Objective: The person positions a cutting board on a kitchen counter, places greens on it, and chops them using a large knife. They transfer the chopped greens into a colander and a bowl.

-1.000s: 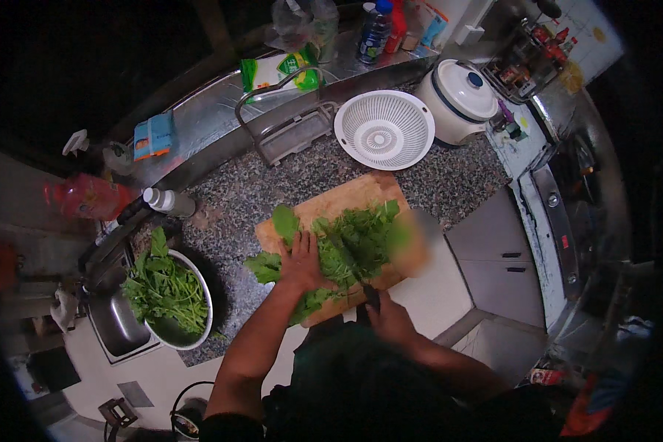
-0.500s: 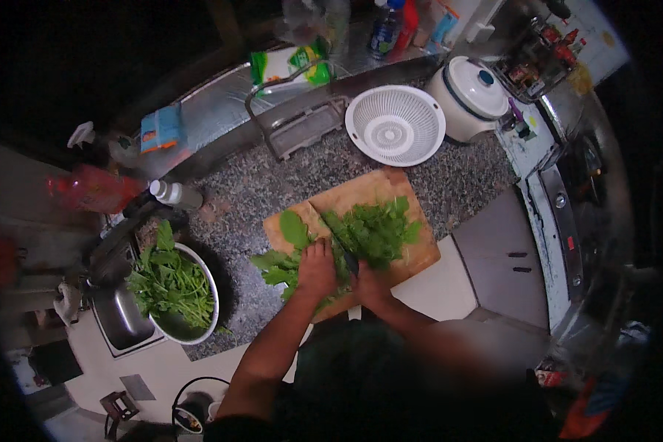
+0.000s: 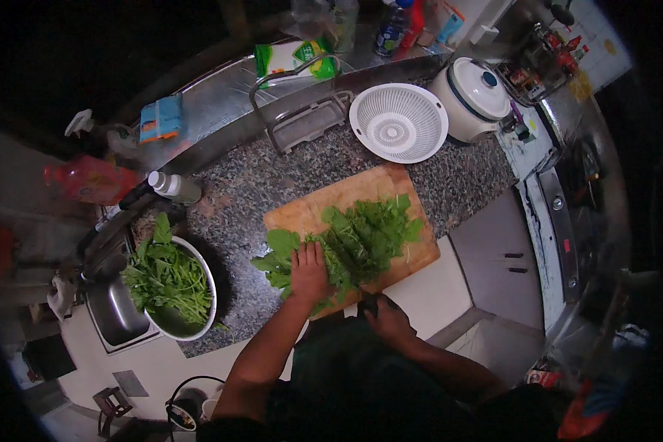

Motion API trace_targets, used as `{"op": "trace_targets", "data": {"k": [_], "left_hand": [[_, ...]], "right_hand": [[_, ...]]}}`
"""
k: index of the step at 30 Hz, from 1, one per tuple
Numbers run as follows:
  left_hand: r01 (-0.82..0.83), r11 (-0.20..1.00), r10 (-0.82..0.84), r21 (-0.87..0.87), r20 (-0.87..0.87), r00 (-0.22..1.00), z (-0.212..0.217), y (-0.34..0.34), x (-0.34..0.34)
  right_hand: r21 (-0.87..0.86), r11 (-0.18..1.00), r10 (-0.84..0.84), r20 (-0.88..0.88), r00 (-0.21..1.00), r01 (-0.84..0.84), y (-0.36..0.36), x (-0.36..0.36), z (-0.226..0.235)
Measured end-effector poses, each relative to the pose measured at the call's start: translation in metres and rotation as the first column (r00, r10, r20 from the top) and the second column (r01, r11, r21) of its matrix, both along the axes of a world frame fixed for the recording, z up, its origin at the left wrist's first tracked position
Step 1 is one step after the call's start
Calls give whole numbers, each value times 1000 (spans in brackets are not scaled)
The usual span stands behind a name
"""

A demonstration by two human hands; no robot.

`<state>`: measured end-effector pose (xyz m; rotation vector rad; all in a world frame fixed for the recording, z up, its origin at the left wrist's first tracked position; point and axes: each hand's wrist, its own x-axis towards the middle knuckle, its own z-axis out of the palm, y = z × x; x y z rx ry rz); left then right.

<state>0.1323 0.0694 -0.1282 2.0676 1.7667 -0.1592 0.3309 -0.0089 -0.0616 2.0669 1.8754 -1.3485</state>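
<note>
A heap of cut leafy greens [image 3: 376, 230] covers much of the wooden cutting board [image 3: 295, 215]. My left hand [image 3: 309, 274] is on the uncut part at the board's left, its fingers closed over the leaves and pressing them down. At the near edge of the board my right hand [image 3: 387, 321] grips the dark handle of a knife [image 3: 367, 303]. The blade runs up among the greens and is hard to make out. Some leaves on the left hang over the board's edge onto the countertop.
On the left, a metal bowl [image 3: 212, 295] full of leafy greens stands beside a sink [image 3: 114, 313]. A white colander [image 3: 399, 124], a lidded white cooker [image 3: 464, 99] and a wire-handled rack [image 3: 309, 121] line the back. A white bottle [image 3: 175, 187] stands at the left.
My right hand has drawn the knife back toward me, to the board's near edge. My left hand has shifted slightly left along the greens.
</note>
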Motion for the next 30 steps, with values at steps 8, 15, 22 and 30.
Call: {"op": "trace_targets", "data": {"k": [8,15,22,30], "left_hand": [[-20,992,2,122,145,989,-10,-10,1],[88,964,-87,252,-18,996,-40,-11,-6],[-165,976,148,143,122,981,24,10,1],[-144,985,137,91,71,988,5,-4,-22]], "right_hand": [[-4,1000,-30,22,999,30,9,-19,-47],[382,924,14,-81,997,17,35,-18,-84],[48,998,-44,-69,997,48,33,-16,27],[82,992,93,-5,996,-92,16,-23,3]]}}
